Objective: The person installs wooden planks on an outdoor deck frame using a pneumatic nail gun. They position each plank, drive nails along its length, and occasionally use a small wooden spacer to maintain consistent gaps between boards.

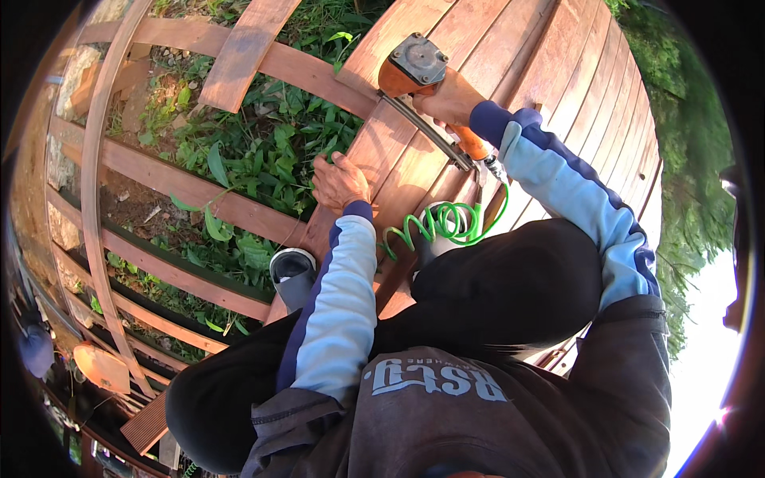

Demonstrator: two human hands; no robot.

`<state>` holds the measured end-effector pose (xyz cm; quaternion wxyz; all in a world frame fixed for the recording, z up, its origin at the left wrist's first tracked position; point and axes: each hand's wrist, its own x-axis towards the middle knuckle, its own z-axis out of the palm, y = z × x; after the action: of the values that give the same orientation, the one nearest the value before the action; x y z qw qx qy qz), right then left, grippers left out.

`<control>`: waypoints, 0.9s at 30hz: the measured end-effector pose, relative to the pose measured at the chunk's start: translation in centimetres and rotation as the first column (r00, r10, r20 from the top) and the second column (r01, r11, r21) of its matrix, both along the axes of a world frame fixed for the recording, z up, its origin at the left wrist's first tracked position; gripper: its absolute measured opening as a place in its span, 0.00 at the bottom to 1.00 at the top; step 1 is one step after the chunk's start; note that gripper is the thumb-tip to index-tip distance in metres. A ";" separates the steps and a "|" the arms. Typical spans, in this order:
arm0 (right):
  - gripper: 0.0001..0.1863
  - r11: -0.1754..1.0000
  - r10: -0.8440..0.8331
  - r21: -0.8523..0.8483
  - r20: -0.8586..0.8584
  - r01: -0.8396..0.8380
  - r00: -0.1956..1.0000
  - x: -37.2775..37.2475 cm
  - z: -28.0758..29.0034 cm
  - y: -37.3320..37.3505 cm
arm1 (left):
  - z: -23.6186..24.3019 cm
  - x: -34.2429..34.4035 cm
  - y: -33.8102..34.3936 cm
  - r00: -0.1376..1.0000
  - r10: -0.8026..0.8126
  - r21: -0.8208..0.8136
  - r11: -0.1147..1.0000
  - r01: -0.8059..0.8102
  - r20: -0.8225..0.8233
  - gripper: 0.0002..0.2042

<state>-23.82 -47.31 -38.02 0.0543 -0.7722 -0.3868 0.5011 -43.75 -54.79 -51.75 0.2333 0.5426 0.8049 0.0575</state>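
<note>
An orange pneumatic nail gun (478, 147) with a dark metal cap and slim magazine is held in my right hand (442, 99) over the deck boards (414, 167). My fingers are wrapped round it, partly hidden by the tool. A coiled green air hose (442, 227) runs from its lower fitting onto the planks. My left hand (341, 182) grips the edge of a reddish board, lower left of the gun, with its fingers curled over the side next to green plants.
Open wooden joists (215, 209) cross soil and weeds (239, 159) on the left. A short plank (239, 60) lies across them. My sandalled foot (291, 279) is at the deck edge. An orange object (100, 366) and an unclear blue shape (36, 350) are at far left. Trees (677, 159) border the right.
</note>
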 end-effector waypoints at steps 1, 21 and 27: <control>0.17 1.000 -0.008 0.024 -0.020 0.009 1.000 0.3 0.3 0.0 | 0.0 0.1 0.2 1.000 -0.009 0.044 0.999 0.008 0.002 0.17; 0.09 0.361 -0.610 0.202 -0.687 0.910 0.395 12.2 3.4 -10.9 | -0.2 -1.2 8.6 0.949 -0.162 0.423 0.905 0.034 0.271 0.12; 0.15 0.164 -0.491 0.130 -0.849 0.978 0.195 15.8 -0.5 -14.6 | 0.8 2.0 16.0 0.793 -0.591 0.455 0.753 0.475 0.150 0.10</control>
<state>-7.97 -61.96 -38.52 0.7150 -0.5470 -0.0121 0.4352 -41.76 -38.80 -50.99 0.2388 0.7725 0.5433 0.2258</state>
